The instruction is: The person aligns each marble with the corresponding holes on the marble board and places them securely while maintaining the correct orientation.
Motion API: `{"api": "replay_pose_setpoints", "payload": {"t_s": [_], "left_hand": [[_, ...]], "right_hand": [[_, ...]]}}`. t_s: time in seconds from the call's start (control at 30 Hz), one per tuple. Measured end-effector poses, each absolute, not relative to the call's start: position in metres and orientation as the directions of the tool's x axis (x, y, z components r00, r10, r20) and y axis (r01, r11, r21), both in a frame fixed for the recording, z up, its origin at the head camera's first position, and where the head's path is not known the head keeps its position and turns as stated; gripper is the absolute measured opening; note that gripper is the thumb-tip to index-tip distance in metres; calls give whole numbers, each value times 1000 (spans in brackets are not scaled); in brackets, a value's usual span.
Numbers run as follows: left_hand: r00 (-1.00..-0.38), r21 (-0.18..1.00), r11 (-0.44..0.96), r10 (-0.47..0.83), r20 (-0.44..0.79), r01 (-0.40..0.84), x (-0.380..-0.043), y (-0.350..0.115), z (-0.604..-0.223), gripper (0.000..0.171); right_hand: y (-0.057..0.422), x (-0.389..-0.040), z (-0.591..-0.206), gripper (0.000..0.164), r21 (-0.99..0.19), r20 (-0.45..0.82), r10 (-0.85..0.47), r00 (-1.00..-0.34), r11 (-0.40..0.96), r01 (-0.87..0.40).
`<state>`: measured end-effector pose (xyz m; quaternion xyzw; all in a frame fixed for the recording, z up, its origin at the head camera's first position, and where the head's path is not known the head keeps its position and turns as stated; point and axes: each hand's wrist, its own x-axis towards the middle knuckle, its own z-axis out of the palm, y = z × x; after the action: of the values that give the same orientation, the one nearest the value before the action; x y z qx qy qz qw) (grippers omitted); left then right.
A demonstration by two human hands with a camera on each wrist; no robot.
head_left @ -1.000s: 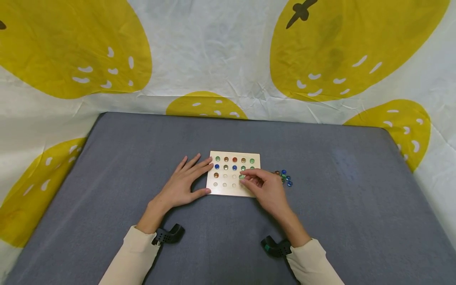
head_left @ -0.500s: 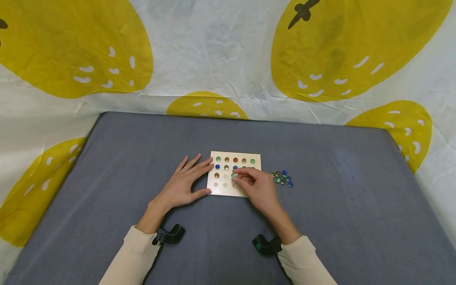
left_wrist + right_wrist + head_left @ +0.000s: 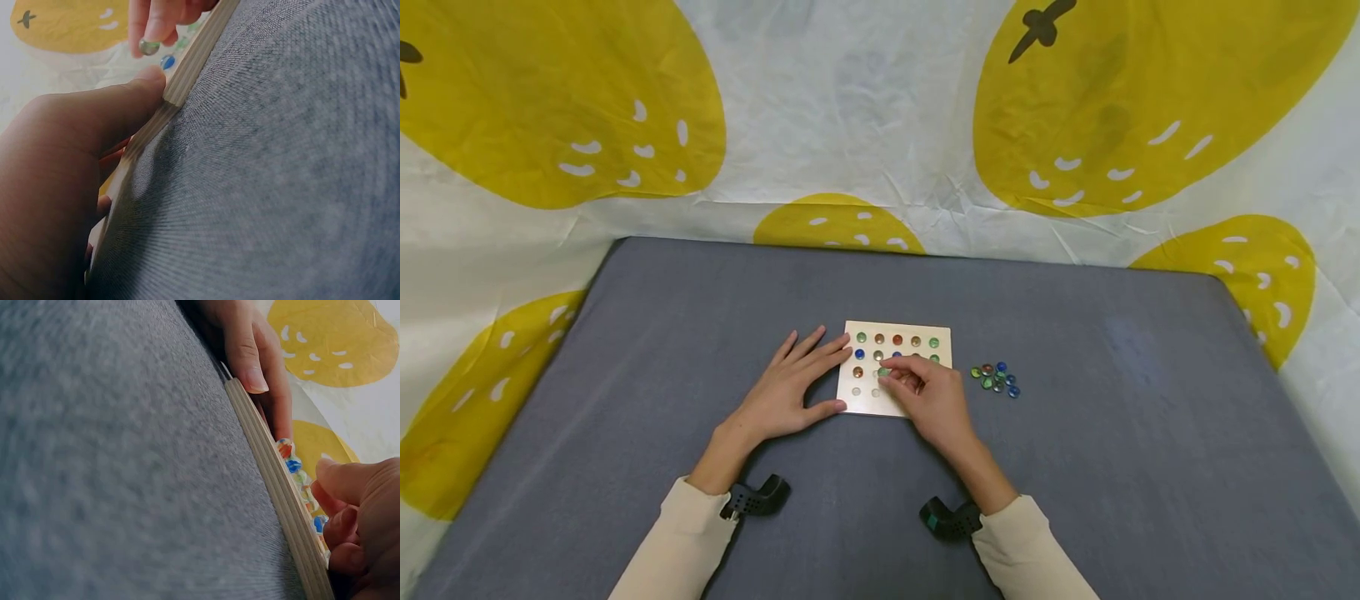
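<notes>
The right hand (image 3: 934, 402), pinching a green marble (image 3: 883, 372), has shifted leftward over the board (image 3: 866, 405) (left hand (image 3: 786, 387) still spread).

White, yellow-printed fabric (image 3: 865, 117) hangs behind a grey-covered table (image 3: 1150, 450)

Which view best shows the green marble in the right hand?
Left wrist: the green marble appears largest there, pinched by the right hand and only partly covered. Head shows it small, over the board; in right wrist, I can't make it out.
</notes>
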<state>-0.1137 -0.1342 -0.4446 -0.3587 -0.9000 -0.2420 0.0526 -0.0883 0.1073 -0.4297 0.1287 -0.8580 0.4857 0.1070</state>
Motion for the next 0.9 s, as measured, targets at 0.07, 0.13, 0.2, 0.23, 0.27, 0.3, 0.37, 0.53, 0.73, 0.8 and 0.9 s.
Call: {"api": "replay_pose_setpoints", "payload": {"t_s": [0.07,0.13,0.2,0.23,0.27,0.3,0.37,0.53,0.73,0.8,0.9], "left_hand": [[-736,398,624,620,271,672,-114,-134,-445,71],[-736,397,624,620,273,673,-114,-134,-445,71],[-735,396,624,620,275,674,-114,-133,-445,71],[-735,396,623,619,277,674,-114,-133,-445,71],[-735,398,622,618,279,674,-114,-133,-445,71],[-735,398,622,617,280,674,-114,-133,-446,71],[-736,399,622,615,284,674,-113,-133,-445,71],[-737,396,625,613,286,673,-112,-133,-445,71],[-737,389,629,613,285,673,-112,-133,-443,71],[-737,387,630,613,284,673,-112,-133,-444,71],[-739,386,633,613,280,671,-113,-134,-444,71]], "right_hand": [[108,-89,-432,15,-793,332,-125,-935,500,-348],[108,-89,-433,16,-785,349,-129,-928,501,-365],[108,-89,-434,16,-775,362,-133,-923,507,-377],[108,-89,-435,16,-769,367,-138,-920,512,-383],[107,-89,-435,16,-762,372,-144,-917,517,-390],[107,-89,-435,16,-754,377,-151,-914,522,-398],[106,-88,-434,16,-741,388,-163,-907,531,-412],[104,-88,-435,16,-719,408,-169,-897,546,-430],[103,-88,-435,15,-699,422,-172,-890,564,-440],[103,-88,-435,15,-695,425,-173,-888,567,-443],[103,-89,-435,15,-688,432,-173,-885,571,-448]]}}
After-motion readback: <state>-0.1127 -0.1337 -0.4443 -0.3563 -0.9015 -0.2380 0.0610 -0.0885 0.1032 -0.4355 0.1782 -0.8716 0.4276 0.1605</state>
